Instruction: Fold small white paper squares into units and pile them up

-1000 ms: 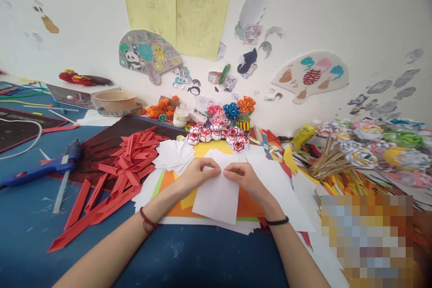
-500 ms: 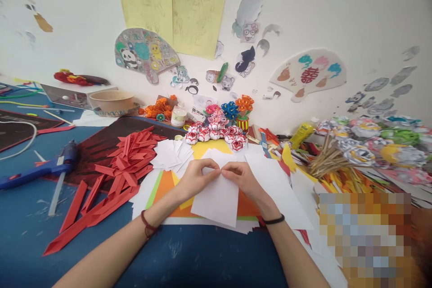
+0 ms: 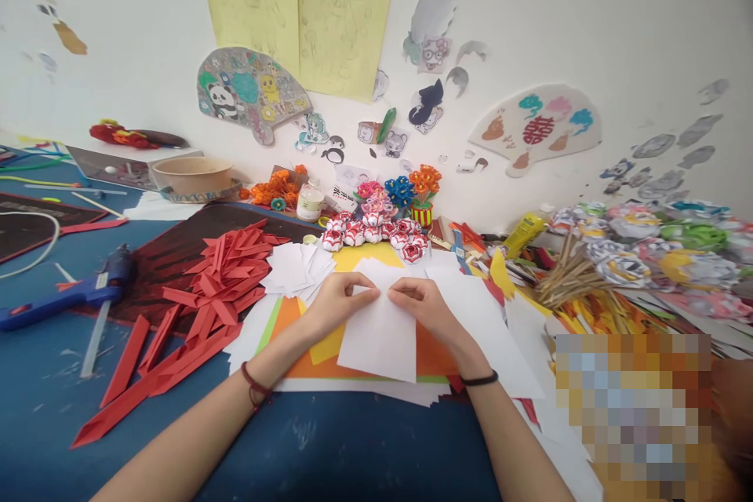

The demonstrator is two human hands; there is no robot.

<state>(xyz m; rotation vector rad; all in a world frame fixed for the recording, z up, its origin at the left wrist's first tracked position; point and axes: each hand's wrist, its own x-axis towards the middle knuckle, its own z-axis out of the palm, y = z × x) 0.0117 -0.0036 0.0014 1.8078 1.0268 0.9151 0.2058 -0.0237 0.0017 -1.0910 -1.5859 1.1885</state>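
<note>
A white sheet of paper (image 3: 381,341) hangs between my hands over a stack of orange, green and yellow paper. My left hand (image 3: 344,302) pinches its left side with thumb and fingers closed. On the other side, my right hand (image 3: 420,304) holds the sheet in a similar pinch. A small gap separates the two thumbs. The orange paper (image 3: 438,351) shows on both sides of the sheet. Small white paper pieces (image 3: 299,271) lie in a pile just beyond my left hand.
Folded red paper strips (image 3: 220,282) are heaped on the left, near a blue glue gun (image 3: 88,290). Red-and-white paper flowers (image 3: 373,231) stand behind the stack. More white sheets (image 3: 485,329) and a bundle of thin sticks (image 3: 570,274) lie right. A blurred block covers the lower right.
My hands have drawn slightly apart along the sheet's upper part. The sheet's lower edge has risen a little and lies more level.
</note>
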